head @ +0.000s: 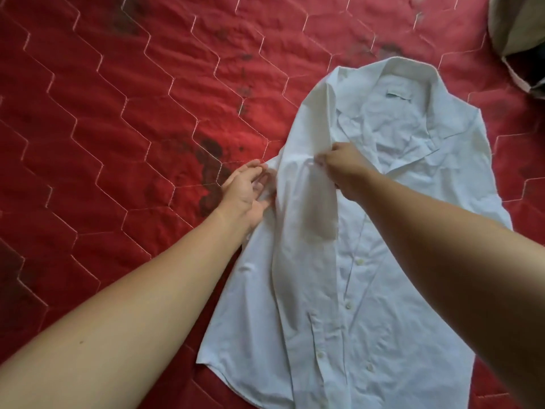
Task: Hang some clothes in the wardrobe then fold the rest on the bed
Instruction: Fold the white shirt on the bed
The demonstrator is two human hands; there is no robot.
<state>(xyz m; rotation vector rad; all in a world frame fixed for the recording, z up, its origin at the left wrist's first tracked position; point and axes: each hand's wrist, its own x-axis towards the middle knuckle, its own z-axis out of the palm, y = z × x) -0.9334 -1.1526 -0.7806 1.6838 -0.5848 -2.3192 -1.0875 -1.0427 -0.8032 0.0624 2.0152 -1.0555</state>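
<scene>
- Setting: a red quilted bed cover (118,113), stitched in pale hexagons, fills the field; we note dark stains (211,160) just left of centre.
- Task item: a white shirt (383,290) lies front up on the cover, occupying the centre-right. Its collar (407,72) points toward 1 o'clock and its hem runs toward 6 o'clock. The placket, with small pale buttons (349,304), runs down the middle.
- Right hand (343,165): reaches in from 4 o'clock across the shirt. Thumb and fingers are closed in a pinch on a raised fold of fabric below the collar, lifting it off the cover.
- Left hand (247,193): enters from 8 o'clock and sits at the shirt's 9 o'clock edge, touching the cloth. The fingers are loosely curved; we cannot tell whether they hold any fabric, since the cloth hides the fingertips.
- The two hands are near each other, with the lifted fold between them.
- Periphery: a beige cloth item (513,25) lies at 2 o'clock, cut off by the frame and well apart from the shirt.
</scene>
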